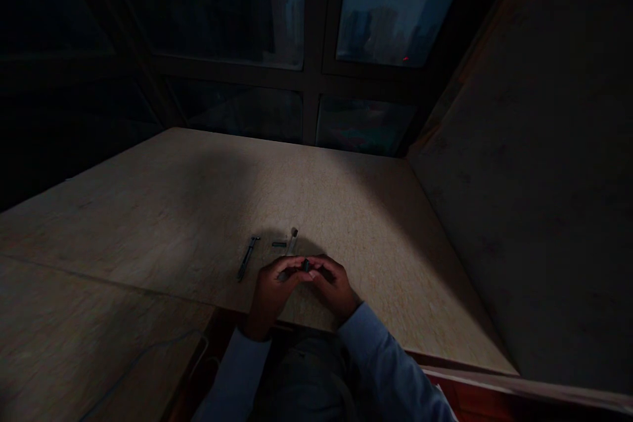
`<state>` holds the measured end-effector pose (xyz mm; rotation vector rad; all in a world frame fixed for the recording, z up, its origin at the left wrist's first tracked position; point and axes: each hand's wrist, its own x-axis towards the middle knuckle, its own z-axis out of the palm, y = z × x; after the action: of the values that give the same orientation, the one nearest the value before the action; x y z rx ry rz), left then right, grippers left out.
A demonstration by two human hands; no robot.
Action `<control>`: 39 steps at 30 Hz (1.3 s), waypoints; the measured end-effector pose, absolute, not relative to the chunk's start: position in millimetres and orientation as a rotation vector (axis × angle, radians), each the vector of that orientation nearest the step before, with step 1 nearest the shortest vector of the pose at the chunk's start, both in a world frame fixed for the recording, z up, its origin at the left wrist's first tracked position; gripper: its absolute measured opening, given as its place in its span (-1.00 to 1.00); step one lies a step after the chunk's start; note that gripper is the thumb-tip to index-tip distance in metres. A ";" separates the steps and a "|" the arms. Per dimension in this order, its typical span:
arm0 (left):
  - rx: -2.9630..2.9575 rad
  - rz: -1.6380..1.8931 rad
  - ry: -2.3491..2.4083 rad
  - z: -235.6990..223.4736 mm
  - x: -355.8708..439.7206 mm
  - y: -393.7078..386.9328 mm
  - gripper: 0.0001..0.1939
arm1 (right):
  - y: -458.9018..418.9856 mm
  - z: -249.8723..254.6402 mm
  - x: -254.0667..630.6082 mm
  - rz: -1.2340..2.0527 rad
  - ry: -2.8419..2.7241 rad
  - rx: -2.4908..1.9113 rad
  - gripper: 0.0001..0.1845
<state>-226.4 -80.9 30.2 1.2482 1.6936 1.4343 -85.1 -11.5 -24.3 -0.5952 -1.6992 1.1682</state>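
Note:
Over the near part of the table, my left hand (277, 280) and my right hand (333, 280) meet at the fingertips. Both are closed on a small dark piece (306, 266), too small and dim to name. Just beyond my left fingers lies a thin clear tube (291, 245) with a dark end; my fingers hide its near end. A short dark cylinder (279, 244) rests beside it. Farther left is a slim dark tool (248, 257) with a short crosspiece at its far end, lying at a slant.
The pale speckled tabletop (356, 224) runs back to dark-framed windows (311, 72). A wall (534, 198) rises along the right. A thin cable (143, 353) crosses the lower-left surface and hangs over the edge. The light is dim.

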 end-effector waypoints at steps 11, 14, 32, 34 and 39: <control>1.724 1.345 1.767 13.3 -228.4 -76.6 -0.78 | -12.0 -20.2 -85.1 1.315 -1.711 -0.657 -0.62; 1.813 1.361 1.992 -1.6 -214.6 -85.8 -0.74 | -13.1 -21.7 -85.3 1.225 -1.680 -0.725 -0.67; 1.853 0.408 2.176 15.9 -187.1 -97.9 -0.81 | -18.6 -24.3 -74.7 1.128 -1.574 -0.946 -0.68; 1.844 0.393 2.178 18.5 -186.9 -96.0 -0.82 | -19.7 -23.9 -72.6 1.135 -1.567 -0.943 -0.68; 1.828 0.389 2.211 15.6 -188.3 -92.2 -0.79 | -23.1 -25.6 -64.9 1.149 -1.557 -0.956 -0.66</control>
<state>-188.3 -92.2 15.6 1.8280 2.2105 0.3894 -64.9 -23.1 -25.6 -0.9558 -1.5573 1.1491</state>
